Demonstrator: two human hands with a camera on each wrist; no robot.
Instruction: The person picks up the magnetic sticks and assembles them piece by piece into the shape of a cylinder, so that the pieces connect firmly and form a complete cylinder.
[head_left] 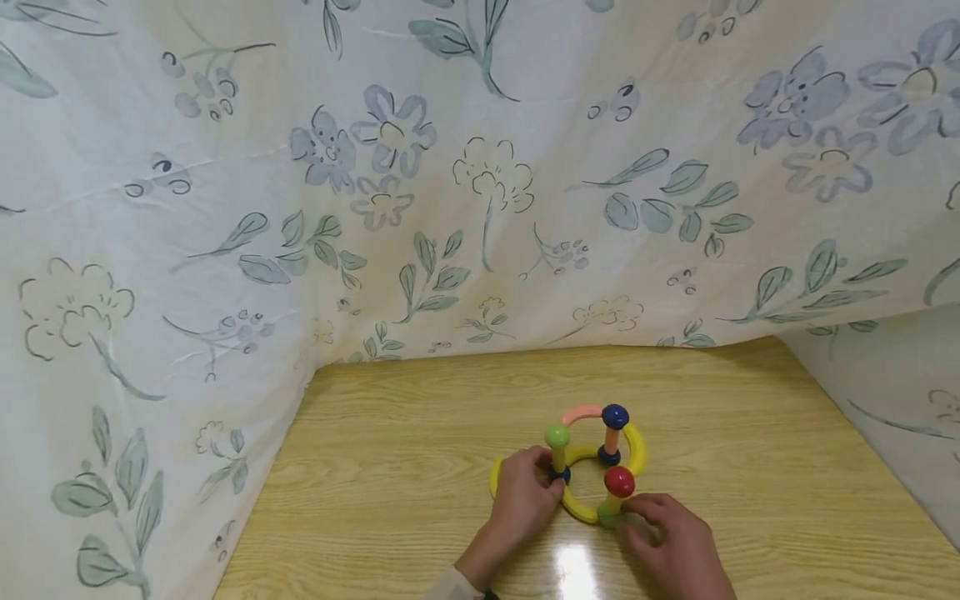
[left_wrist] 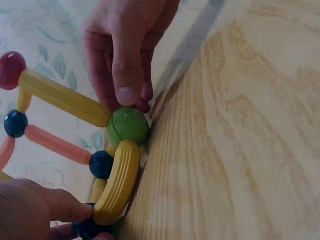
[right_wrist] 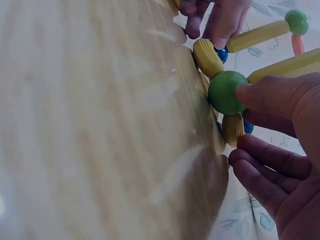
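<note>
A toy structure of balls and rods stands on the table. At its base, my left hand (head_left: pixel 522 492) pinches a dark blue ball (left_wrist: pixel 86 229), from which a yellow upright rod rises to a light green ball (head_left: pixel 557 436). My right hand (head_left: pixel 675 546) holds the green base ball (right_wrist: pixel 227 93) between thumb and fingers. Above that ball, a yellow straight rod (left_wrist: pixel 65 97) carries a red ball (head_left: pixel 619 482). A yellow curved rod (left_wrist: pixel 120 185) joins the two held balls. Farther back, a pink upright rod (head_left: pixel 611 440) links two dark blue balls, the upper one (head_left: pixel 615 417) in plain sight.
A pink curved rod (head_left: pixel 581 412) and a yellow curved rod (head_left: pixel 637 450) lie at the structure's far side. Another yellow curved piece (head_left: pixel 495 479) shows partly behind my left hand. Floral cloth (head_left: pixel 487 208) hangs around the wooden table (head_left: pixel 390 467) at the back and sides.
</note>
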